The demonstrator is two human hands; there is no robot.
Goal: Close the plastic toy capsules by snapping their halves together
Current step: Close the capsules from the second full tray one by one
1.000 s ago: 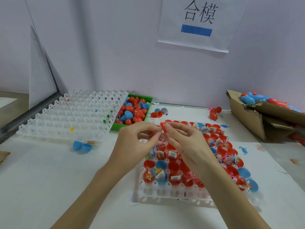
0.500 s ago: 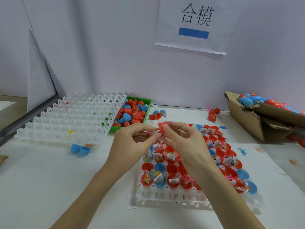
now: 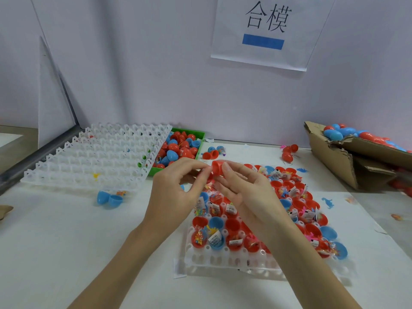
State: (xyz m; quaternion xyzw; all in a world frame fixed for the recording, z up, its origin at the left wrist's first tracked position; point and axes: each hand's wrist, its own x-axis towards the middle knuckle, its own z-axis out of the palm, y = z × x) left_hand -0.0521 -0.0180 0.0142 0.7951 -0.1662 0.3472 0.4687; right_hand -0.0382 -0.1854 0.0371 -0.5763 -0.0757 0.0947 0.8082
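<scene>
My two hands meet above the far left corner of a white tray (image 3: 223, 263) that holds several open red and blue capsule halves with small packed toys in them. My right hand (image 3: 245, 197) pinches a red capsule half (image 3: 218, 167) between thumb and fingers. My left hand (image 3: 176, 190) pinches the other side of that capsule; the part under its fingertips is hidden.
An empty white cell tray (image 3: 93, 159) lies at the left, with a blue open capsule (image 3: 109, 198) in front of it. A green bin (image 3: 196, 133) of capsules stands behind. A cardboard box (image 3: 334, 157) of capsules sits at the right. Loose red capsules (image 3: 287, 152) lie near the wall.
Both hands stay together on the red capsule; the red half now shows more fully between the fingertips. The view has shifted slightly.
</scene>
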